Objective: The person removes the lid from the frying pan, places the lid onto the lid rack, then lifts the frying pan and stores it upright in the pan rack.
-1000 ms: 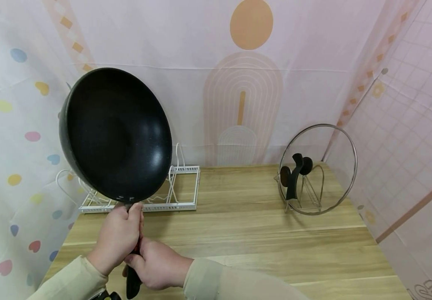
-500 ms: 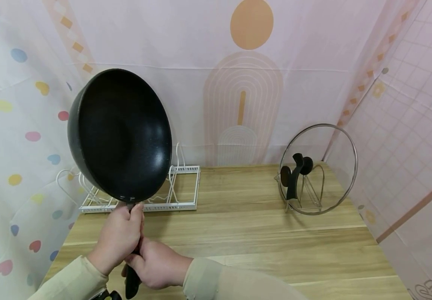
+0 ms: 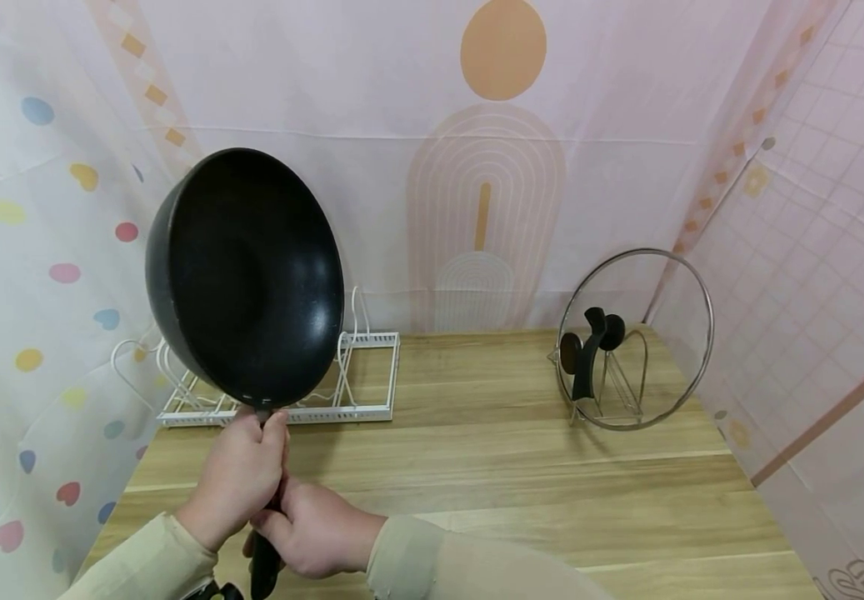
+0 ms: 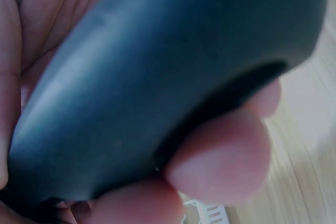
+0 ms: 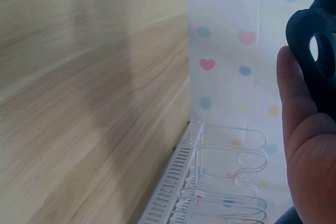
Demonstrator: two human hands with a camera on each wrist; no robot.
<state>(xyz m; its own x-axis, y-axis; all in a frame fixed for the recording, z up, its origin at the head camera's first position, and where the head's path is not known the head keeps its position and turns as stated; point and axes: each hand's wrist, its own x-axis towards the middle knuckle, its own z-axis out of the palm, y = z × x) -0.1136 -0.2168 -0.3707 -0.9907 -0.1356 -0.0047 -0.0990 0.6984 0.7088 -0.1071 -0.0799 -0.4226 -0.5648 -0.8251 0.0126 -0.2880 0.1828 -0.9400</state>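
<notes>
A deep black wok [image 3: 255, 275] is held up by its long handle [image 3: 265, 567], its hollow side turned toward me and to the right. My left hand [image 3: 235, 471] grips the handle just below the pan. Lower down, my right hand [image 3: 319, 529] grips the same handle near its end. In the left wrist view, fingers [image 4: 220, 156] curl round the thick black handle [image 4: 157, 77]. The right wrist view has the thumb [image 5: 294, 87] against the handle's holed end [image 5: 302, 30]. Behind the wok stands a white wire rack [image 3: 357, 412], partly hidden by it.
A glass lid [image 3: 675, 350] with a metal rim and black handle stands upright in a small wire stand [image 3: 641, 375] at the back right. Both racks are on a wooden table [image 3: 476, 467]. Patterned curtains [image 3: 312, 75] enclose the back and sides.
The wok has turned about its handle, so more of its outer left side shows and its opening faces further right. Its top has dropped slightly. Both hands keep nearly the same place and grip.
</notes>
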